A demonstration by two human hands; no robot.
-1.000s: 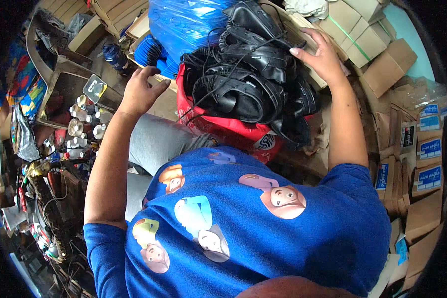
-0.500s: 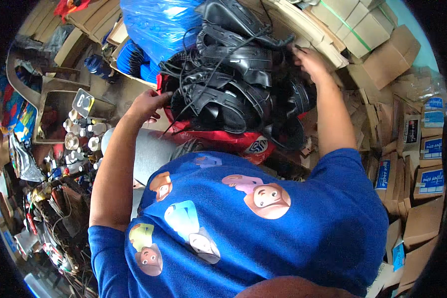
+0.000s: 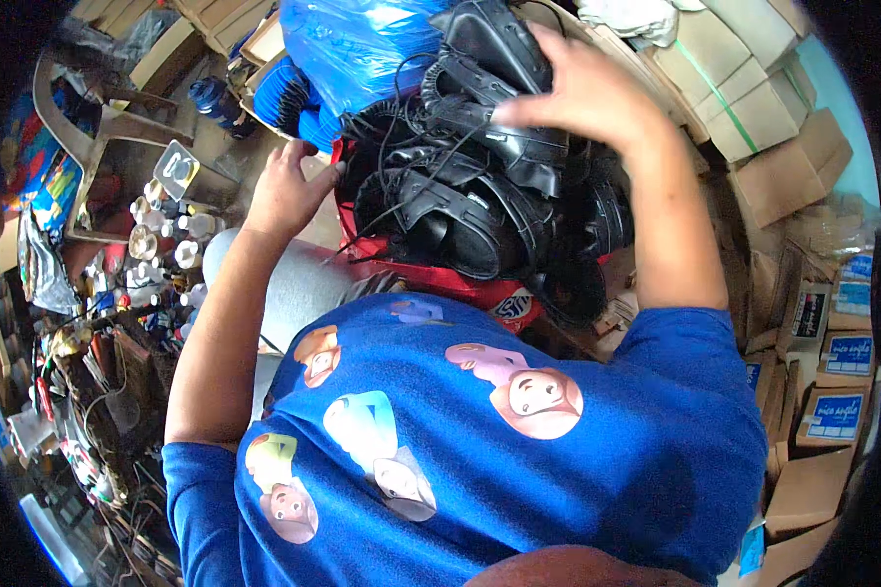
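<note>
A heap of black lace-up shoes (image 3: pixel 450 220) with long dark laces lies in front of me on a red plastic bag (image 3: pixel 440 284). Over the far right of the heap, my right hand (image 3: pixel 587 103) is open, its thumb spread wide from the fingers and slightly blurred. The thumb is over one black shoe and the fingertips are near the topmost shoe (image 3: pixel 494 49); whether they touch is unclear. At the heap's left edge is my left hand (image 3: pixel 289 191), thumb and fingers apart, the thumb tip by the bag's red rim. It holds nothing that I can see.
Behind the heap sits a blue plastic-wrapped bundle (image 3: pixel 362 49). Cardboard boxes (image 3: pixel 724 83) are stacked at the far right and down the right side. On the left are a chair (image 3: pixel 117 127), several small bottles (image 3: pixel 191 225) and a cluttered pile (image 3: pixel 98 411).
My right hand has moved left from the heap's right edge to over the shoes, its fingers spreading. My left hand's thumb and fingers have parted. The whole view has shifted slightly.
</note>
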